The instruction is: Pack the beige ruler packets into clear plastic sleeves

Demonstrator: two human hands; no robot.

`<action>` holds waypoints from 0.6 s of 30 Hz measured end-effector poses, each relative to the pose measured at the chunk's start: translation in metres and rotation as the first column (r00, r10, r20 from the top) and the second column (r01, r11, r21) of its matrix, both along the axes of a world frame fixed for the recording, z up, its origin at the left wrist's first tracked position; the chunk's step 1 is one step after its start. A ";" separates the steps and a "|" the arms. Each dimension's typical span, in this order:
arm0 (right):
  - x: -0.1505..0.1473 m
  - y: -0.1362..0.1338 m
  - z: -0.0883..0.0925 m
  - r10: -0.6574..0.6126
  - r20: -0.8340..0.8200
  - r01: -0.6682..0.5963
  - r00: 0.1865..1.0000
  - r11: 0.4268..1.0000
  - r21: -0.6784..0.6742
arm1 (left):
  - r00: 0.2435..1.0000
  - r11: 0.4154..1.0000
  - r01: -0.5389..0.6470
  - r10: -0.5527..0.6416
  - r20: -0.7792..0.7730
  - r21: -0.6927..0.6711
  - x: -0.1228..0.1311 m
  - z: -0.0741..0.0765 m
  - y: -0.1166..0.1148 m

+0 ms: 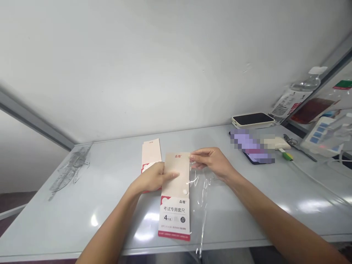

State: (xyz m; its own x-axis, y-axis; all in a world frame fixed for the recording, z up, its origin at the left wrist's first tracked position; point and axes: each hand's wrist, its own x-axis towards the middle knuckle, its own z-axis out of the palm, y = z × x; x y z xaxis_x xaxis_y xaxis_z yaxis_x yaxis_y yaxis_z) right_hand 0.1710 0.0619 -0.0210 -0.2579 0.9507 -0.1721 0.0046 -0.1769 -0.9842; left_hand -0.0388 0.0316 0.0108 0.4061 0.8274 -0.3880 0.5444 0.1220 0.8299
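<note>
A long pale pink card packet (175, 220) with a white and red printed lower part is held tilted over the front of the table. My left hand (152, 178) grips it at its left edge, thumb lying across the front. At the packet's upper right corner, the fingers of my right hand (210, 161) are pinched together on a clear plastic bag (202, 200). The bag hangs down along the packet's right side, past the table edge. Behind my left hand lie more pink card packets (151, 149), partly hidden by it.
Crumpled clear plastic (71, 168) lies on the left of the grey table (110, 157). To the right are a phone in a pale case (253, 119), a pixelated purple item (250, 145), a cable (310, 178), a clear bottle (298, 93) and a white box (320, 135).
</note>
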 end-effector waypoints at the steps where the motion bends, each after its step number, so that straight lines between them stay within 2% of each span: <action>1: 0.000 0.000 0.000 -0.008 0.006 0.008 1.000 1.000 -0.002 | 1.000 1.000 0.002 -0.002 0.005 0.001 0.000 0.000 0.000; 10: -0.002 -0.001 -0.002 0.009 0.007 -0.009 1.000 1.000 -0.005 | 0.994 0.998 0.067 -0.067 -0.087 -0.003 -0.004 -0.002 0.002; 18: -0.002 -0.002 0.000 0.042 -0.010 -0.042 0.999 0.999 -0.022 | 0.994 0.997 0.073 -0.071 -0.078 0.015 -0.007 -0.008 0.002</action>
State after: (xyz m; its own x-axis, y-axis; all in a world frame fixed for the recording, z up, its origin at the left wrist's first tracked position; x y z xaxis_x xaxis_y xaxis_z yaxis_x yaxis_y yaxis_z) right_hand 0.1694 0.0601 -0.0212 -0.2991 0.9350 -0.1908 0.0030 -0.1990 -0.9800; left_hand -0.0460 0.0331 0.0025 0.4344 0.8041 -0.4058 0.6137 0.0655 0.7868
